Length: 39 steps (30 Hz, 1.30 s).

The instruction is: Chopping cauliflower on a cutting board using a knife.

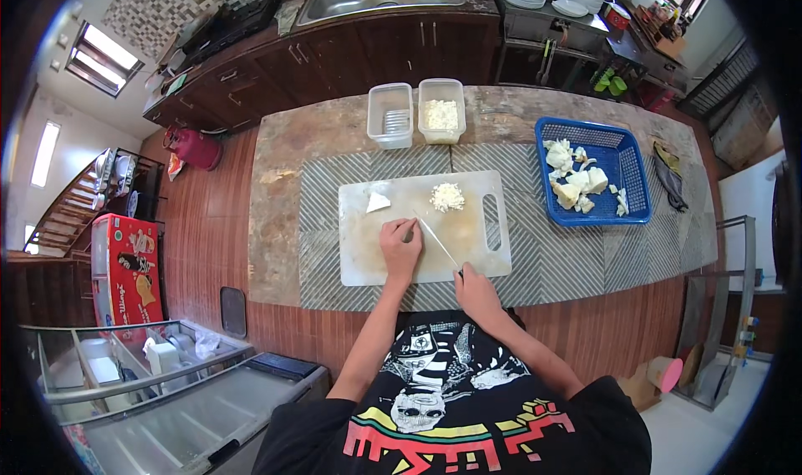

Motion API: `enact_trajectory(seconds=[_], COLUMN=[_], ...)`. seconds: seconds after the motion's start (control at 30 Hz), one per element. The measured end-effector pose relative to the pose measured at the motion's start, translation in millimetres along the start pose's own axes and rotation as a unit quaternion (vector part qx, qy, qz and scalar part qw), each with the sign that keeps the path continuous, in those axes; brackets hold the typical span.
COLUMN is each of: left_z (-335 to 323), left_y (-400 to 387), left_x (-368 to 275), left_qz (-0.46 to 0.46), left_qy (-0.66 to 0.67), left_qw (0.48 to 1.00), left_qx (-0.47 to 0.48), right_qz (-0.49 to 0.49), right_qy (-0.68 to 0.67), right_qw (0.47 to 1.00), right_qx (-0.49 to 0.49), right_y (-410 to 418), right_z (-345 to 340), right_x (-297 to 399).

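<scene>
A white plastic cutting board (369, 259) lies before me on the table. In my right hand (477, 292), at the board's near edge, is the handle of a kitchen knife (440, 242). Its blade slants up and left across the board. My left hand (401, 243) rests on the board with fingers curled, close to the blade's tip; whether anything is under the fingertips is hidden. Beyond that hand sits a white wedge-shaped piece of food (378, 202). A small heap of finely chopped white food (447, 197) lies at the board's upper right.
Behind the board stand a clear plastic container (390, 138) with nothing visible inside and another container (442, 135) holding chopped white food. To the right, a blue plastic basket (636, 190) holds white chunks (579, 183). A dark cloth (669, 177) lies beyond it on the wooden table (282, 180).
</scene>
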<state>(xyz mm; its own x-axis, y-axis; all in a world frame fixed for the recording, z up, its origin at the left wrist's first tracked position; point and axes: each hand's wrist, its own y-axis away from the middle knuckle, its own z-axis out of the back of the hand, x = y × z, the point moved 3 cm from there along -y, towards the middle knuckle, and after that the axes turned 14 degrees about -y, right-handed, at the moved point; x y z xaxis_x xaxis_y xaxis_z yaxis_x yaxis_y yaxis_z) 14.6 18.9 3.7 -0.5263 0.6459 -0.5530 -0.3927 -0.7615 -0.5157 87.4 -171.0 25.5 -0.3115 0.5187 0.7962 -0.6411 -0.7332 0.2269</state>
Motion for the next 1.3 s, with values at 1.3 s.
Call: enact_trajectory(seconds=[1.3], left_z=[1.4], left_y=[2.8], left_x=[-4.0], left_qz=[0.013], left_qy=[0.004], left_qw=[1.000], left_qx=[0.008], right_qz=[0.024], right_qy=[0.044], right_qw=[0.999], right_qx=[0.012], right_y=[-9.2], right_z=[-0.2], right_x=[-7.9])
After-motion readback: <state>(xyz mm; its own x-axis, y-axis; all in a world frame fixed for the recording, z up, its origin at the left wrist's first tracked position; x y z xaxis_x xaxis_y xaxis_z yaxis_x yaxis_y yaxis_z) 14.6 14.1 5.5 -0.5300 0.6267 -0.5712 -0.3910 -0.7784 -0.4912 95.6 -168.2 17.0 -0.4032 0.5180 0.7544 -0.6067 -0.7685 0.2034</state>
